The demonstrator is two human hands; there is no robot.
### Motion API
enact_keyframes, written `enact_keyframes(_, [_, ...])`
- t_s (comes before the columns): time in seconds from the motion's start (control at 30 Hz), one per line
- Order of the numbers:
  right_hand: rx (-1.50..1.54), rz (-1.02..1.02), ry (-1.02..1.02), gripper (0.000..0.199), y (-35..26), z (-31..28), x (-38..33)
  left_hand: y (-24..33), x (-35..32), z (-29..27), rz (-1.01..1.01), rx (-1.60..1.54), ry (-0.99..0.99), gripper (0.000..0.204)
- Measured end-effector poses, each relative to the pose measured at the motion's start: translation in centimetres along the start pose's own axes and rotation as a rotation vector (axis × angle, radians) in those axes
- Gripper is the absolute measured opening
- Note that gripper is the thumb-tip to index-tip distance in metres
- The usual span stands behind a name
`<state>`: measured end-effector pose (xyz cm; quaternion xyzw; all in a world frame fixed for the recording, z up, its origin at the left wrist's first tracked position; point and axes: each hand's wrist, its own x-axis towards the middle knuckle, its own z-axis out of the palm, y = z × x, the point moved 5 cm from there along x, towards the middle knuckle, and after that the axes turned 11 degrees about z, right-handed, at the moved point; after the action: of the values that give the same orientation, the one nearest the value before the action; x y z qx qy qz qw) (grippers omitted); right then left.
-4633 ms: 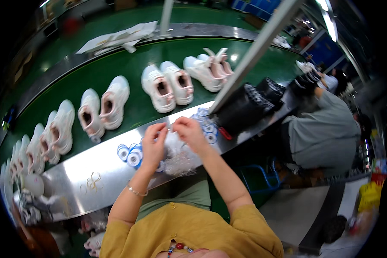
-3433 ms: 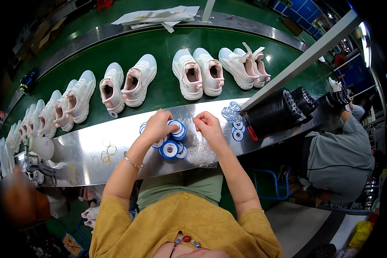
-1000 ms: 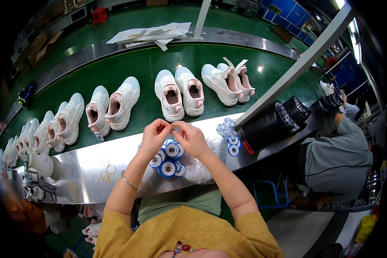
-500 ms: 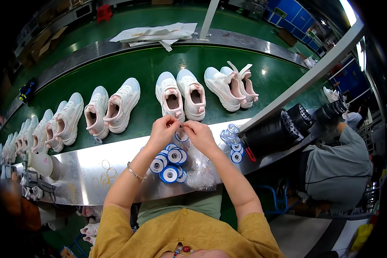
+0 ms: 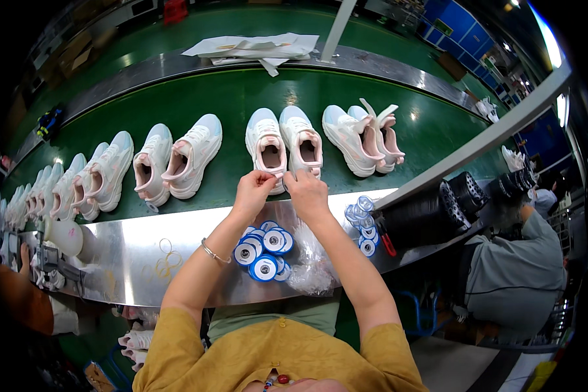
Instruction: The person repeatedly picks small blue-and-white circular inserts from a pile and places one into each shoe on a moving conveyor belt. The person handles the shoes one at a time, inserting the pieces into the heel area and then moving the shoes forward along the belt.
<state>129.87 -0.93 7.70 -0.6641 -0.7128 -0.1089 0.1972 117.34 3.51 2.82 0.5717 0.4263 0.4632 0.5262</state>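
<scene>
Both my hands meet at the heel collar of the left shoe [image 5: 266, 134] of the middle pair of white sneakers with pale blue and pink parts. My left hand [image 5: 253, 194] is closed in a pinch by the pink heel loop. Close beside it, my right hand [image 5: 309, 195] has its fingers pressed together. What the fingertips hold is too small and covered to make out. The pair's right shoe [image 5: 300, 135] stands just beyond my right fingers. Below, between my forearms, lie a pile of round blue-and-white tags [image 5: 264, 267] and a crumpled clear plastic bag [image 5: 310, 274].
More sneakers [image 5: 195, 155] line the green belt [image 5: 235, 91] to the left, and another pair [image 5: 351, 144] stands right. Clear round tags [image 5: 360, 215], red-handled snips [image 5: 387, 240] and yellowish rings [image 5: 166, 260] lie on the metal ledge [image 5: 134, 261]. A slanted post [image 5: 464, 140] rises at right.
My hands have moved forward onto the shoe's heel. The round tag that hung beneath my fingers is now mostly out of sight. The whole view has shifted slightly.
</scene>
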Motion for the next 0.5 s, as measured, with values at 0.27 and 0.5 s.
enact_keyframes(0.27, [0.161, 0.144, -0.092, 0.01, -8.9, -1.7, -4.0, 0.4, -5.0, -7.1, 0.152, 0.063, -0.071, 0.013])
enact_keyframes(0.5, [0.355, 0.414, 0.041, 0.017, -16.1, -10.5, -12.9, 7.5, -14.7, -12.0, 0.472, 0.091, -0.153, 0.011])
